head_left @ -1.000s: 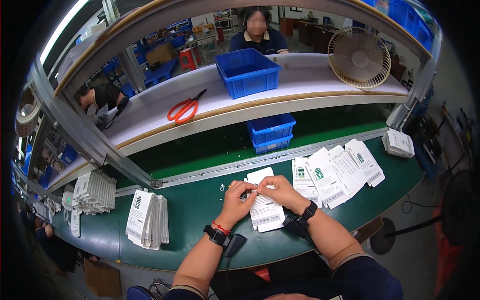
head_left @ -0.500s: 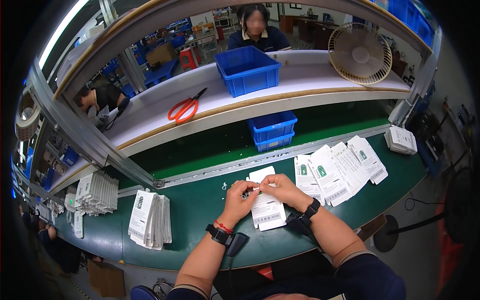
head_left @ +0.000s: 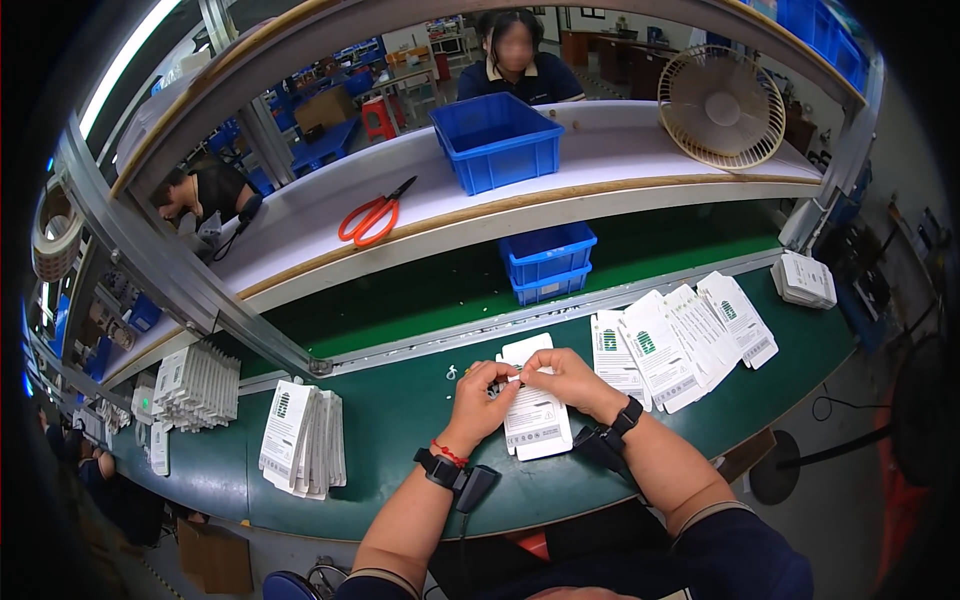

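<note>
A flat white printed box [head_left: 540, 432] lies on the green table in front of me, under my fingers. From its left side my left hand [head_left: 482, 402] reaches in, thumb and fingers pinched together over the box's upper part. My right hand [head_left: 572, 384] meets it there from the right, also in a pinch, with fingertips nearly touching. Whatever the fingertips hold is too small and covered to make out. A small white loop-like scrap [head_left: 451, 373] lies left of my left hand.
Fanned white boxes [head_left: 660, 355] lie to the right, with a small stack [head_left: 803, 279] beyond. Upright box rows [head_left: 300, 440] stand left. Blue bins [head_left: 545, 262] sit under the shelf; orange-handled scissors [head_left: 370, 220], another blue bin and a fan [head_left: 722, 108] are on it. A person [head_left: 515, 75] sits opposite.
</note>
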{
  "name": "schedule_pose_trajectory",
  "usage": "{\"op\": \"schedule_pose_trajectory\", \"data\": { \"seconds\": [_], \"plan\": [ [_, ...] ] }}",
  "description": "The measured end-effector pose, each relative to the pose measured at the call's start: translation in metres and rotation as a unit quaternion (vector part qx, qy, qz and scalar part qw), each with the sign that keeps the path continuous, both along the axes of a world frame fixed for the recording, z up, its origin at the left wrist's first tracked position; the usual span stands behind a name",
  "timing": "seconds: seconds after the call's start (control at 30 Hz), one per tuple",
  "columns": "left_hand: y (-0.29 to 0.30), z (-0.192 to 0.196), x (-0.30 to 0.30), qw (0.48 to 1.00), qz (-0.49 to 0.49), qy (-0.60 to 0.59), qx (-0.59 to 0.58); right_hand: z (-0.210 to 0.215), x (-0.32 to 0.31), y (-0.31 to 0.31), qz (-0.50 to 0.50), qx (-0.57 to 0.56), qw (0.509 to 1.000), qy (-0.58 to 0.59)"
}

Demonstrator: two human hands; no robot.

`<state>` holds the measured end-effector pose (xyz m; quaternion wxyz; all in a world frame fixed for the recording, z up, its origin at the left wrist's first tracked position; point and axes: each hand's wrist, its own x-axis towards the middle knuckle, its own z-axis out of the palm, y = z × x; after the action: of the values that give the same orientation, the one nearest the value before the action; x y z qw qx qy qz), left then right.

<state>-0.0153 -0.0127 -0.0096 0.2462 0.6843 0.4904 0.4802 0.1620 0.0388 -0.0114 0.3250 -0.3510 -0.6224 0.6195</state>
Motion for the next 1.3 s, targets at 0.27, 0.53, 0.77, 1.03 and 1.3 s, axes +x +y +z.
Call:
{"op": "schedule_pose_trajectory", "data": {
  "seconds": [0.27, 0.53, 0.77, 1.03, 1.3],
  "plan": [
    [0.0, -0.001, 0.0, 1.0, 0.001, 0.004, 0.01, -0.003, 0.0, 0.001, 0.006, 0.007, 1.0, -0.009],
    [0.0, -0.001, -0.002, 1.0, -0.014, 0.006, -0.004, -0.006, -0.001, 0.001, -0.005, 0.001, 1.0, 0.005],
    [0.001, -0.004, -0.003, 1.0, -0.02, -0.018, 0.009, -0.005, -0.001, 0.001, 0.003, 0.036, 0.999, 0.008],
    [0.002, -0.003, -0.002, 1.0, -0.014, 0.006, 0.01, -0.003, 0.0, 0.0, 0.01, 0.047, 0.999, 0.006],
    [-0.001, -0.003, -0.002, 1.0, -0.011, 0.006, 0.013, 0.005, 0.001, -0.003, 0.022, 0.085, 0.996, -0.004]
  ]
}}
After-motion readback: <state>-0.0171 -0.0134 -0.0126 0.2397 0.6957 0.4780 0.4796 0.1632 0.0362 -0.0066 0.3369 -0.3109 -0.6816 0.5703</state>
